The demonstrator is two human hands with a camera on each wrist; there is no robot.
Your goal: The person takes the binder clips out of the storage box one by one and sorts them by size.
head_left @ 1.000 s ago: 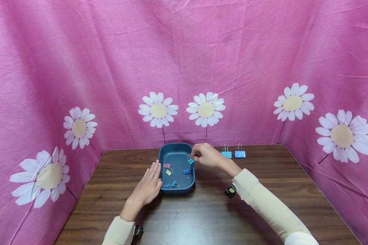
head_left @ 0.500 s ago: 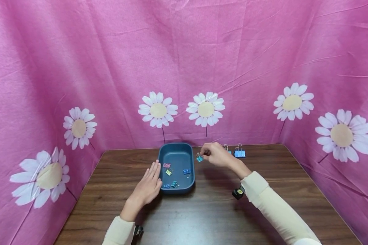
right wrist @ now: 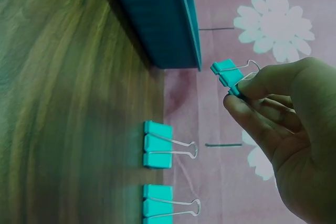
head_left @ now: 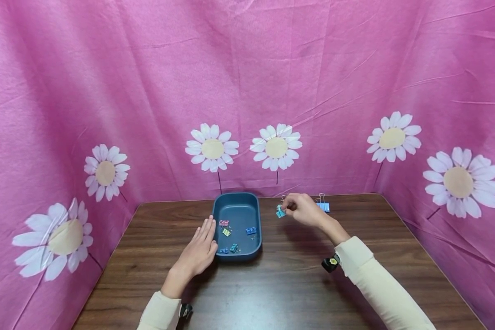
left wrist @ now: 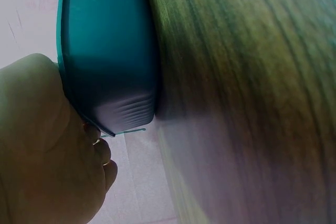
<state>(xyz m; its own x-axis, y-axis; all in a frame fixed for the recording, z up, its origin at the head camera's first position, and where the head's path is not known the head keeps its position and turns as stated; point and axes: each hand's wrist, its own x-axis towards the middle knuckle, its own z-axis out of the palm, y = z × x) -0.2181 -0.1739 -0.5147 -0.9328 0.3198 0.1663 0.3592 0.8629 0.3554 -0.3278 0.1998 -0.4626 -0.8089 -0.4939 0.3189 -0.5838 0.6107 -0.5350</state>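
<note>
My right hand [head_left: 307, 211] pinches a small teal binder clip [right wrist: 229, 73] by thumb and fingertips, above the table just right of the blue tray [head_left: 237, 211]. Its wire handles point back toward the hand in the right wrist view. My left hand [head_left: 198, 247] lies with straight fingers along the tray's left side. Inside the tray are a pink clip [head_left: 224, 223], a yellow clip [head_left: 226, 232], a blue clip [head_left: 251, 231], a green clip [head_left: 233, 248] and another blue clip [head_left: 223, 250].
Larger binder clips stand in a row at the table's back edge. A blue one [head_left: 323, 207] shows beside my right hand, which covers part of the row. The right wrist view has two of them, one clip [right wrist: 157, 144] nearer the tray. Pink cloth [head_left: 247, 91] hangs behind the wooden table [head_left: 161, 238].
My right hand has carried the teal clip from over the tray's right rim out to the right, toward the row of standing clips. The left hand and the tray have stayed put.
</note>
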